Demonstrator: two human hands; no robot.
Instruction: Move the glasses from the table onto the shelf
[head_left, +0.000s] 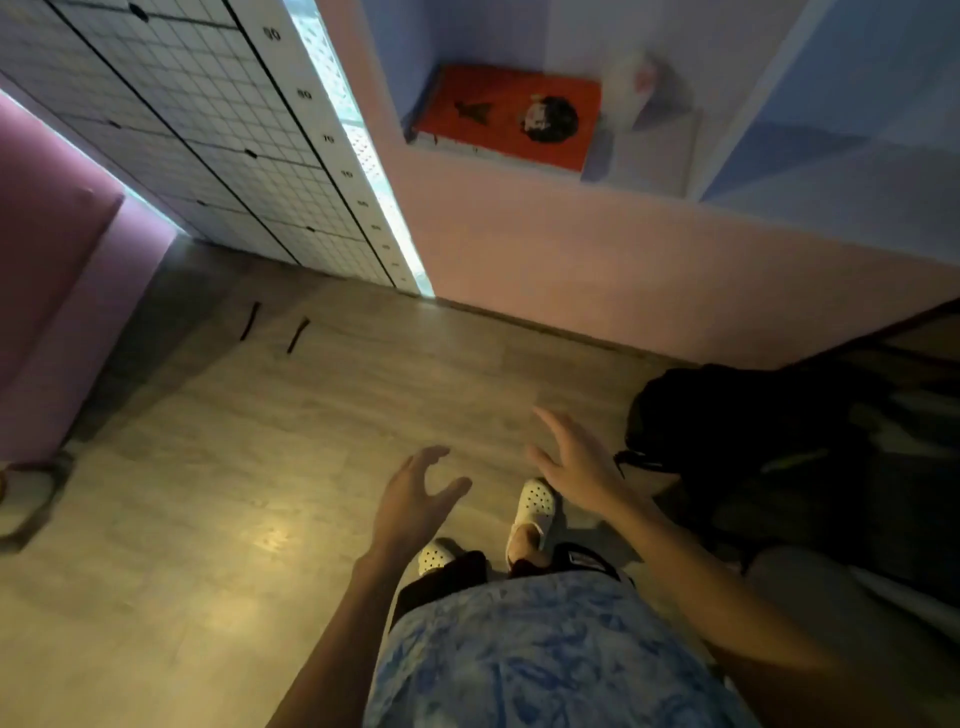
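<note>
Both of my hands hang low over the floor with nothing in them. My left hand (415, 499) has its fingers spread and curled a little. My right hand (576, 462) is flat with the fingers apart. High on the wall ahead is a recessed shelf (644, 161) in a pale blue niche. On it lies an orange book (511, 119), and beside that stands a blurred pale object (636, 91) that may be a glass; I cannot tell. No table is in view.
A black bag (753, 441) lies on the floor at the right, close to my right hand. A gridded white panel (208, 140) with a number scale leans at the back left. A pink cushioned piece (57, 291) stands at the left. My feet wear white perforated clogs (537, 506).
</note>
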